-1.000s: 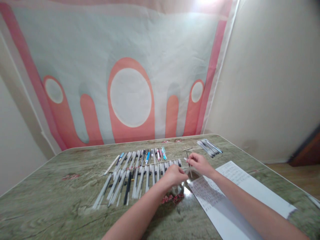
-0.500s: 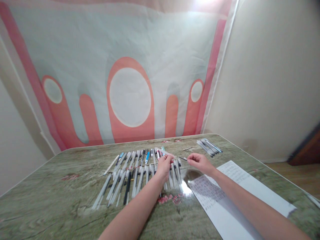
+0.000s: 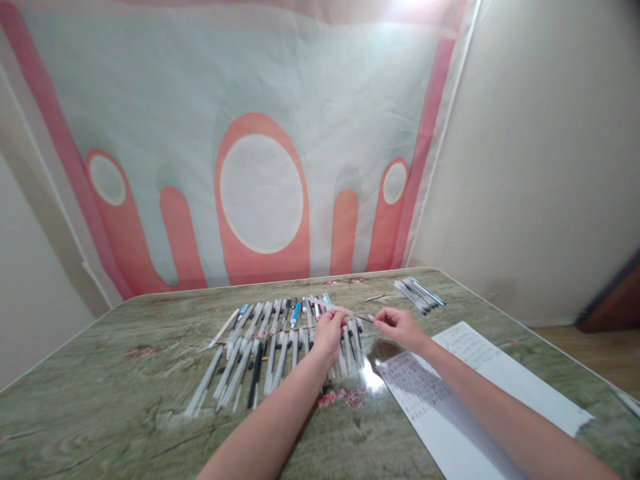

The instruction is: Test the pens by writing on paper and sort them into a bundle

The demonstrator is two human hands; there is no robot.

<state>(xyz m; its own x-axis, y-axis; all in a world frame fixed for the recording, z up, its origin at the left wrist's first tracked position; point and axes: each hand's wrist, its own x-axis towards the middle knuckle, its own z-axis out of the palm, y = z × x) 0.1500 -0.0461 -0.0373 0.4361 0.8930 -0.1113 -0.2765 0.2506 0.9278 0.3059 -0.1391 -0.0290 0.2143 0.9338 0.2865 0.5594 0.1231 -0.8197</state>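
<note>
My left hand [image 3: 330,333] is closed, its fingers pinching a pale, translucent pen barrel [image 3: 345,310] that slants up to the left over the pens. Between the two hands runs a thin dark pen refill [image 3: 363,318], one end at the barrel and the other at my right fingertips. My right hand [image 3: 397,327] pinches that end; whether the refill is inside the barrel I cannot make out. Below and left of my hands, capped pens lie in two rows, among them a black pen [image 3: 255,377] and a blue-and-white pen [image 3: 295,315]. My left hand covers part of the rows.
A bundle of slim pens or refills [image 3: 419,295] lies at the back right. Written-on white paper [image 3: 465,400] is under my right forearm. The wood-patterned table [image 3: 125,400] ends at a pink-and-grey printed backdrop [image 3: 260,200]; a plain wall [image 3: 540,167] stands on the right.
Both hands stay nearly in place, still holding the same parts. The thin dark refill and the barrel have shifted only slightly.
</note>
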